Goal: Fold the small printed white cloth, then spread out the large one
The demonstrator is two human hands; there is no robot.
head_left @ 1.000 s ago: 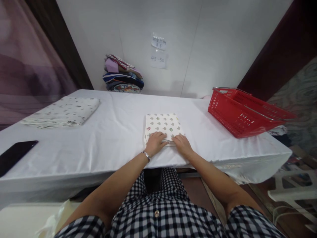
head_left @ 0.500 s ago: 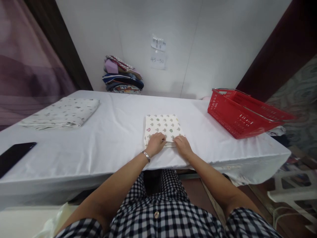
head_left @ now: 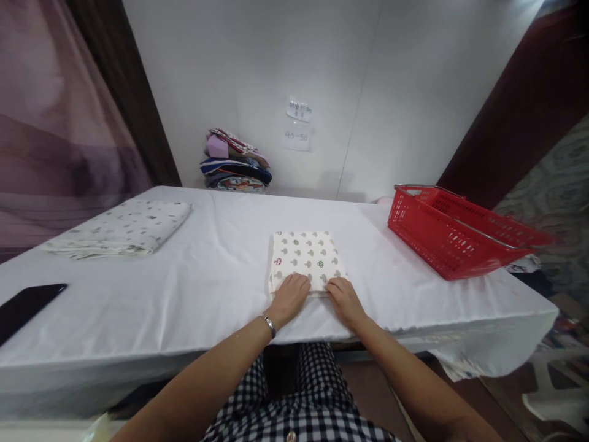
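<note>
A small folded cream cloth [head_left: 304,258] printed with little mushrooms lies on the white-covered table [head_left: 221,264], near its front edge. My left hand [head_left: 289,296] rests flat on the cloth's near left corner, a bracelet at the wrist. My right hand [head_left: 345,298] lies on the near right corner, fingers curled over the edge. Both hands press on the cloth side by side, almost touching.
A red plastic basket [head_left: 455,230] stands at the table's right end. A larger folded patterned cloth [head_left: 122,226] lies at the far left, a black phone [head_left: 25,305] at the left edge. Stacked folded clothes [head_left: 235,161] sit against the back wall under paper notes [head_left: 298,123].
The camera tilted up, so everything sits lower in the picture. My hands stay on the cloth's near edge, drawn slightly closer to that edge.
</note>
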